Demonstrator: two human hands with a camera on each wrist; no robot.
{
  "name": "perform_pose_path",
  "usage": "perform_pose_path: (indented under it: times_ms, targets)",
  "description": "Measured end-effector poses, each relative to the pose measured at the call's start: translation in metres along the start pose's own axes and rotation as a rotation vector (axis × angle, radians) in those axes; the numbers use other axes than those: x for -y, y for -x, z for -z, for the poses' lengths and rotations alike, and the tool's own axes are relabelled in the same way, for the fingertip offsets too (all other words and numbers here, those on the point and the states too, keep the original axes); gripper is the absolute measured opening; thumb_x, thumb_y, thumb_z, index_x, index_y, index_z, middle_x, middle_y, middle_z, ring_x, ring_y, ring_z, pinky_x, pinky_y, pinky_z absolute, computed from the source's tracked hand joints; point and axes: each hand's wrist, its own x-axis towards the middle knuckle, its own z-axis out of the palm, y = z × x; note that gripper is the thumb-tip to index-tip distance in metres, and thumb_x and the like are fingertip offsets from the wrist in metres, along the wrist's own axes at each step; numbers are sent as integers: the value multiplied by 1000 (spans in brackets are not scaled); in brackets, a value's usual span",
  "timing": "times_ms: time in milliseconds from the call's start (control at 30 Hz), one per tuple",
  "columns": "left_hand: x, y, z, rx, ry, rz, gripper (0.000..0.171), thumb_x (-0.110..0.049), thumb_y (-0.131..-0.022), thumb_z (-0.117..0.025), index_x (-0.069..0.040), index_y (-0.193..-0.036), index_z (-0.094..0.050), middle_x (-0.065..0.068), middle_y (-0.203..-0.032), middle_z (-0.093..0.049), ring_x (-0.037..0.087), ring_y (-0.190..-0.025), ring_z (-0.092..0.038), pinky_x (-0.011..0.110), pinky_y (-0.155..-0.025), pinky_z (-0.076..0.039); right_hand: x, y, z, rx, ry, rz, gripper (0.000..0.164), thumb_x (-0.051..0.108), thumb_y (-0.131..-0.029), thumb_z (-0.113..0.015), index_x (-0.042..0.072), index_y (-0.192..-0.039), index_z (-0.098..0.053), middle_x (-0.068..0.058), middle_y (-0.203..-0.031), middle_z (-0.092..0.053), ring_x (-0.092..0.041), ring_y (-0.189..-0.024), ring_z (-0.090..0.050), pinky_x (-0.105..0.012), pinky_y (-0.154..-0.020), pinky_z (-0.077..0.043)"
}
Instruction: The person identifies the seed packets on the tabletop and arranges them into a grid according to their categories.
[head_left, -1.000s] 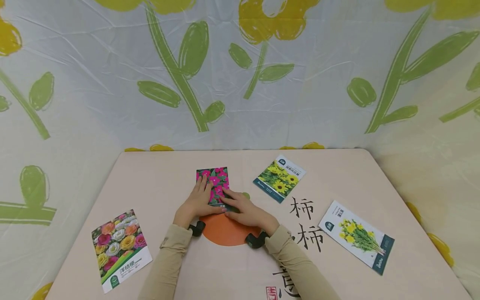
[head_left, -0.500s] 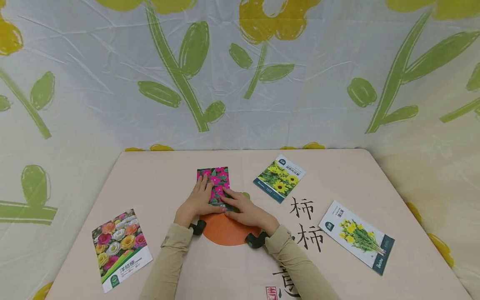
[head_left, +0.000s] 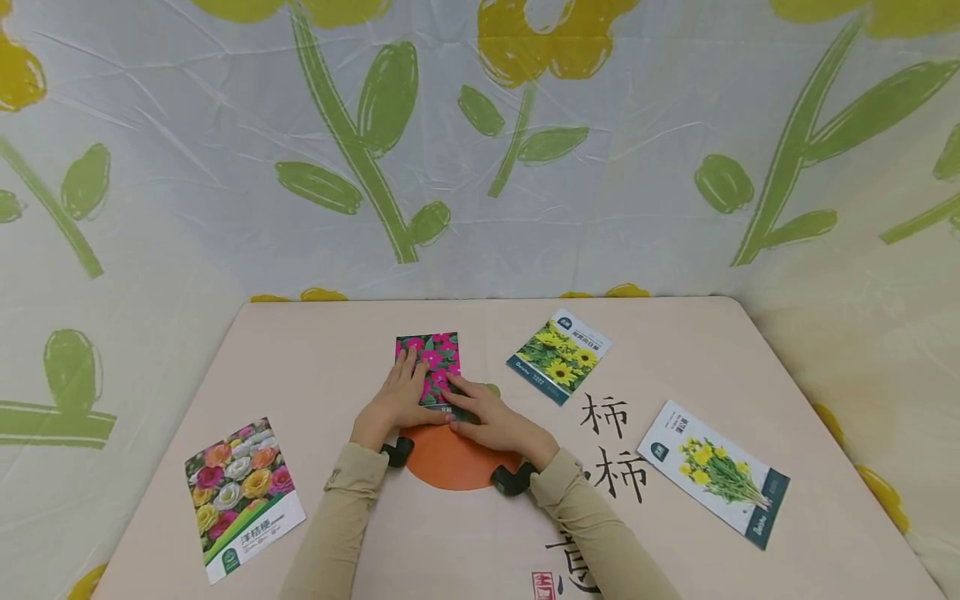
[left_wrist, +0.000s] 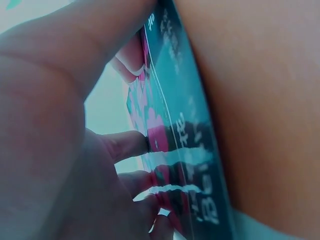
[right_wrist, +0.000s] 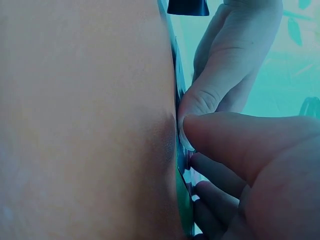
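A seed packet with pink flowers on a dark ground (head_left: 442,343) lies flat near the middle of the table. My left hand (head_left: 392,402) rests on its left side with the fingers stretched forward over the picture. From the right, my right hand (head_left: 497,422) lays its fingertips on the lower right part. Both thumbs meet near the packet's lower edge, covering some of its dark lettered band (left_wrist: 175,90). In the right wrist view the thumb (right_wrist: 220,135) of the right hand overlaps the tip of the left one.
Left of the hands lies a packet with multicoloured blooms (head_left: 243,500). A sunflower packet (head_left: 558,357) is behind and to the right, and a yellow-flowered, white packet (head_left: 712,473) sits farther right. The pale pink cloth (head_left: 435,542) bears a printed orange disc (head_left: 457,467) and black characters.
The pink-flowered packet has slid very slightly right and away under the hands, the left hand shifting with it. The right hand and the other packets stay nearly still.
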Motion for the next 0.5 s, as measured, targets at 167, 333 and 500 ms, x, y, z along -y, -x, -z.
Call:
perform_pose_path:
  times_ms: [167, 333, 500]
  targets:
    - [0, -2, 0, -14, 7, -2, 108, -55, -81, -76, 4, -155, -22, 24, -164, 0, 40, -150, 7, 53, -120, -11, 0, 0, 1, 2, -16, -21, 55, 23, -102, -56, 3, -151, -39, -12, -165, -15, -35, -149, -16, -57, -116, -23]
    - [-1, -2, 0, -22, 13, -4, 108, -55, -80, -77, 3, -154, -24, 24, -164, -1, 40, -150, 6, 54, -120, -11, 0, 0, 1, 5, -19, -31, 56, 25, -102, -56, 5, -151, -39, -10, -165, -15, -35, -149, -15, -57, -116, -22]
    - [0, -3, 0, -32, 25, -4, 108, -55, -80, -78, 2, -154, -25, 23, -164, 0, 39, -150, 6, 54, -120, -12, 2, 0, 2, 4, -20, -27, 56, 25, -102, -56, 4, -151, -39, -11, -165, -14, -37, -149, -15, -58, -117, -20]
